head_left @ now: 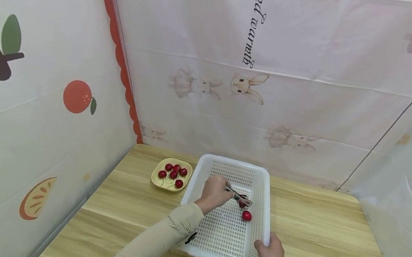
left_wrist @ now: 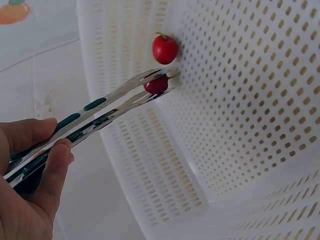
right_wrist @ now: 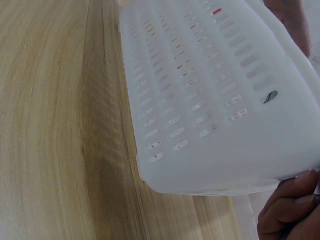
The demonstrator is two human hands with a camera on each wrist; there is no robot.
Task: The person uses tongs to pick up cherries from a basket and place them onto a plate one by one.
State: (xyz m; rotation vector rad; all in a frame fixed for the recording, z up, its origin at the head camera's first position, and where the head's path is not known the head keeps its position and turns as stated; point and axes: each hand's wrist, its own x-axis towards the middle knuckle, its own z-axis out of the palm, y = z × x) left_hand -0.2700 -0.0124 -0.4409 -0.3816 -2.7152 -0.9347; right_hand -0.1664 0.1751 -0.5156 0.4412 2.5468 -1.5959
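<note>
My left hand [head_left: 216, 194] grips metal tongs [left_wrist: 95, 111] with green inlays on the handles, reaching into a white perforated plastic basket [head_left: 196, 187]. Between the tong tips sits a dark red cherry [left_wrist: 157, 85] with a short stem. A brighter red cherry [head_left: 247, 216] lies in the basket beside the tips. My right hand [head_left: 271, 254] holds the basket's near right rim, thumb over the edge; in the right wrist view its curled fingers [right_wrist: 290, 205] show at the basket's corner.
A yellow dish [head_left: 154, 178] with several cherries [head_left: 173, 175] stands left of the basket on the wooden table [head_left: 316, 230]. Printed cloth walls rise behind the table and on both sides.
</note>
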